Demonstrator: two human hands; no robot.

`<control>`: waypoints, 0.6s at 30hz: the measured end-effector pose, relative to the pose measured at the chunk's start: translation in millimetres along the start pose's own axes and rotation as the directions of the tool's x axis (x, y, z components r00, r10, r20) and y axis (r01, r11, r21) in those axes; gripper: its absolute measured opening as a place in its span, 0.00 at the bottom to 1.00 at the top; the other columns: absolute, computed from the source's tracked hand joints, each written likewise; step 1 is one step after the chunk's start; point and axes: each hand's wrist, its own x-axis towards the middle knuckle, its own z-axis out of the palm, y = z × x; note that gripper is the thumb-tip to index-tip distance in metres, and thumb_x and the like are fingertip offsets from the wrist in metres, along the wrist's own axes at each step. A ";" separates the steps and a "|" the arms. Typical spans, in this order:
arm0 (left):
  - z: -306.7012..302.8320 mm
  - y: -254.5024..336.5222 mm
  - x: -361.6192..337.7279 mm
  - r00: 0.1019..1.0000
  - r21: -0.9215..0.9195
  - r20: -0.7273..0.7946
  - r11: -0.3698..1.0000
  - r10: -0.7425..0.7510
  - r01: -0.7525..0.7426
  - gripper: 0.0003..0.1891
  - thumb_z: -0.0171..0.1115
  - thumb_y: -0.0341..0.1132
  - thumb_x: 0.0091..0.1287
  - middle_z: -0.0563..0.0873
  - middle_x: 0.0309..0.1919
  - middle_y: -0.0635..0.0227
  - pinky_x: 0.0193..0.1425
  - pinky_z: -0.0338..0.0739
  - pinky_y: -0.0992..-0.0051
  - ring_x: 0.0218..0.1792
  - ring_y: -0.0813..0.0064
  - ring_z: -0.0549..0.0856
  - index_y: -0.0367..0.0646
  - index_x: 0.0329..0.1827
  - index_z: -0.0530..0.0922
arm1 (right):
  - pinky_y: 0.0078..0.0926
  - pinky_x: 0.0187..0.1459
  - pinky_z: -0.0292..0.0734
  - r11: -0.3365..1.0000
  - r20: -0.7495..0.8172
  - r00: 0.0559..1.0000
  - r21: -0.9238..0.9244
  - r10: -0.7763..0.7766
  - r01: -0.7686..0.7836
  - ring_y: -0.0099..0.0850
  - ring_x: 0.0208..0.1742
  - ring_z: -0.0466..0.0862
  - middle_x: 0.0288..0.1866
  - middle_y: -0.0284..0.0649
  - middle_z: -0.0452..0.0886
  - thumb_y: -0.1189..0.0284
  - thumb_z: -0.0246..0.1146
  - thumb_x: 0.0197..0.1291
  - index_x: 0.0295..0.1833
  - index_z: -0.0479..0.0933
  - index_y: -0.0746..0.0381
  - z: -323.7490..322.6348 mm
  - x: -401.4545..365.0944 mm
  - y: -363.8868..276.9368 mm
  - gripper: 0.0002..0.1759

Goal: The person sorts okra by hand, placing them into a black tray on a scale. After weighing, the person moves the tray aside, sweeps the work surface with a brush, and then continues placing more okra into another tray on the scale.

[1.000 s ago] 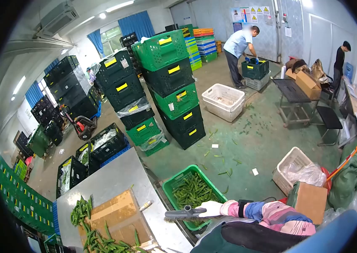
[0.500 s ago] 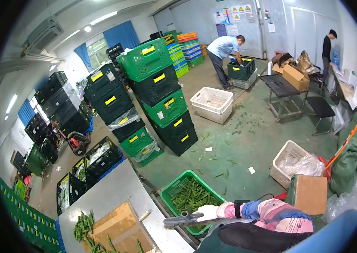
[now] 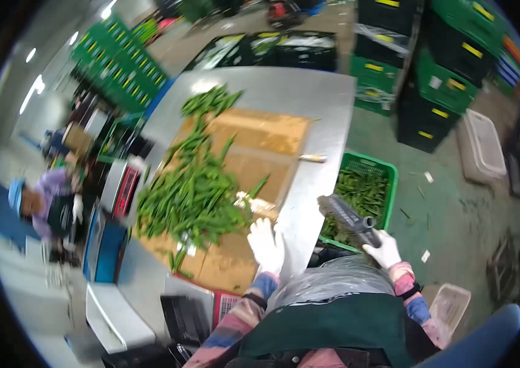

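My right hand (image 3: pixel 384 248), in a white glove, grips a grey brush (image 3: pixel 352 219) with dark bristles, held over the edge of a green crate (image 3: pixel 393 187). That crate holds a mass of green pods (image 3: pixel 364 195). My left hand (image 3: pixel 266 245), also gloved, is open with fingers spread, near the front edge of a flattened cardboard sheet (image 3: pixel 266 159) on the metal table (image 3: pixel 327 92). Left of it lies a large heap of long green pods (image 3: pixel 189 202). A small roll-shaped object (image 3: pixel 313 158) rests on the table's right side.
A digital scale (image 3: pixel 126 191) stands left of the table, with a blue box (image 3: pixel 103 245) below it. A co-worker in a blue cap (image 3: pixel 51 208) is at the far left. Stacked crates (image 3: pixel 444 80) rise at the back right; a white basket (image 3: pixel 481 147) and scattered pods lie on the floor.
My view has swung left and down to the table. My left hand has come into view, open. The brush stays in my right hand.
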 end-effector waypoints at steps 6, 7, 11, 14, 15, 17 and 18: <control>-8.2 4.7 3.7 0.994 -0.050 0.069 0.995 -0.085 0.089 0.33 0.56 0.49 0.74 0.66 0.79 0.53 0.82 0.50 0.46 0.80 0.49 0.61 0.44 0.79 0.66 | 0.30 0.54 0.80 0.984 0.004 0.997 0.156 0.082 -0.082 0.31 0.46 0.87 0.46 0.43 0.88 0.73 0.76 0.53 0.57 0.82 0.69 -22.2 25.4 -29.6 0.25; -8.5 7.0 1.5 0.991 -0.066 0.090 0.992 -0.101 0.107 0.33 0.56 0.49 0.74 0.66 0.79 0.53 0.82 0.49 0.46 0.80 0.50 0.60 0.44 0.80 0.66 | 0.28 0.53 0.80 0.969 0.022 0.991 0.211 0.129 -0.131 0.25 0.45 0.85 0.45 0.39 0.88 0.75 0.75 0.55 0.53 0.83 0.69 -26.0 32.3 -41.1 0.20; -27.4 24.1 10.4 0.990 -0.134 0.116 0.986 -0.083 0.098 0.33 0.59 0.47 0.73 0.66 0.78 0.52 0.83 0.51 0.47 0.80 0.49 0.61 0.44 0.79 0.66 | 0.24 0.50 0.77 0.953 0.019 0.998 0.297 0.061 -0.064 0.22 0.44 0.82 0.45 0.35 0.87 0.75 0.73 0.59 0.53 0.83 0.69 -32.4 81.4 -58.3 0.17; -39.6 33.4 0.3 0.993 -0.265 0.112 0.962 -0.043 0.071 0.29 0.64 0.42 0.71 0.70 0.76 0.51 0.81 0.56 0.49 0.78 0.48 0.65 0.44 0.74 0.72 | 0.25 0.51 0.77 0.962 -0.030 0.999 0.270 -0.021 0.028 0.22 0.45 0.81 0.46 0.36 0.87 0.73 0.72 0.63 0.54 0.82 0.70 -31.0 135.9 -68.8 0.17; -40.4 32.9 -5.7 0.991 -0.274 0.131 0.959 -0.039 0.074 0.28 0.64 0.41 0.71 0.71 0.76 0.52 0.81 0.57 0.49 0.78 0.48 0.65 0.44 0.73 0.73 | 0.25 0.51 0.77 0.967 -0.065 0.996 0.242 -0.063 0.077 0.23 0.45 0.81 0.46 0.36 0.87 0.73 0.72 0.63 0.55 0.82 0.71 -26.8 157.4 -68.0 0.18; -42.0 29.7 -13.7 0.987 -0.291 0.155 0.954 -0.030 0.075 0.27 0.64 0.41 0.71 0.72 0.75 0.53 0.81 0.58 0.50 0.78 0.49 0.65 0.44 0.72 0.74 | 0.26 0.55 0.76 0.975 -0.126 0.984 0.167 -0.127 0.147 0.25 0.48 0.82 0.48 0.39 0.88 0.73 0.71 0.65 0.58 0.81 0.71 -17.5 204.1 -65.8 0.19; -45.4 27.6 -15.0 0.989 -0.266 0.146 0.961 -0.035 0.073 0.26 0.65 0.40 0.70 0.74 0.74 0.55 0.80 0.60 0.51 0.77 0.51 0.68 0.44 0.71 0.75 | 0.26 0.56 0.76 0.974 -0.126 0.982 0.161 -0.140 0.159 0.25 0.49 0.82 0.49 0.40 0.88 0.72 0.71 0.65 0.59 0.81 0.71 -13.3 227.7 -68.0 0.20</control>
